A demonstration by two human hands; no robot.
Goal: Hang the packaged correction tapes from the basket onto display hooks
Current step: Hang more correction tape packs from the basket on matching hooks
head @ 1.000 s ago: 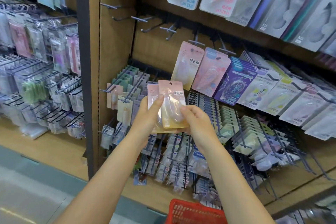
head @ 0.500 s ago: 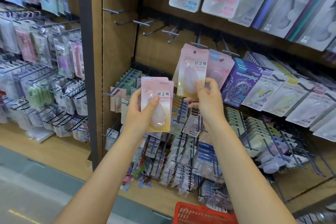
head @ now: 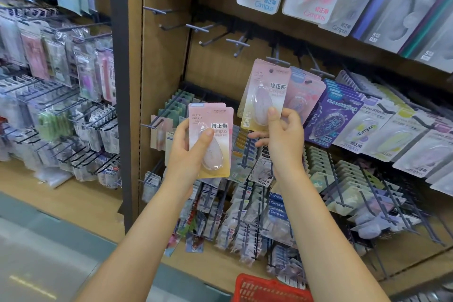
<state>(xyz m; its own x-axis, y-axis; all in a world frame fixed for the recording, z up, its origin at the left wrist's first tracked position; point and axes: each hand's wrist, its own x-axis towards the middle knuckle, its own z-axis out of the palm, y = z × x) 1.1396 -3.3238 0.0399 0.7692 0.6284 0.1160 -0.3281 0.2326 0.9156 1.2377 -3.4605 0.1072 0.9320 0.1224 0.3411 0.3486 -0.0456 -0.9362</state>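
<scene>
1. My two hands are up at the rack: left hand, right hand.
2. I hold pink packs on the left, at least two by their offset edges, and one pink pack on the right.
3. One red basket sits below.
4. About six bare hooks jut out above; the exact number is unclear.
</scene>
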